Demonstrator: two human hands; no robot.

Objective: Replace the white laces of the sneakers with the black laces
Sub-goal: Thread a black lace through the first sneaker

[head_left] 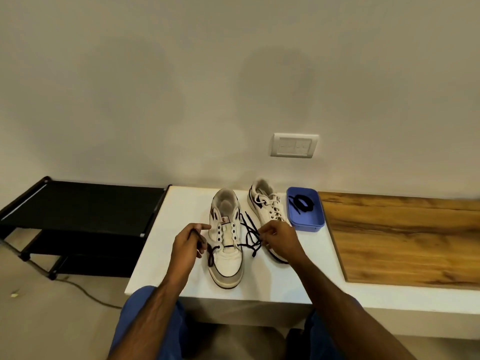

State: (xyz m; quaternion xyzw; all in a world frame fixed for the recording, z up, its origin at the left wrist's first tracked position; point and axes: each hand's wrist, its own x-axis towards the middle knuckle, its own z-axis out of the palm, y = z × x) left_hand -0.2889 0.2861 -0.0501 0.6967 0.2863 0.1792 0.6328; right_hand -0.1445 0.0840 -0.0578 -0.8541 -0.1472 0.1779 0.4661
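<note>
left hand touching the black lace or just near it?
Touching. The head view shows the left hand with the black lace running across its curled fingers, held beside the near sneaker.

Your arms are bare from the wrists up to the bottom edge of the view, with no sleeves, watch or bracelet showing. Your left hand (187, 242) and right hand (279, 241) wear no gloves or rings that you can make out. Below your forearms, you wear blue trousers (140, 315), plain fabric without visible pattern, covering both knees.
</note>
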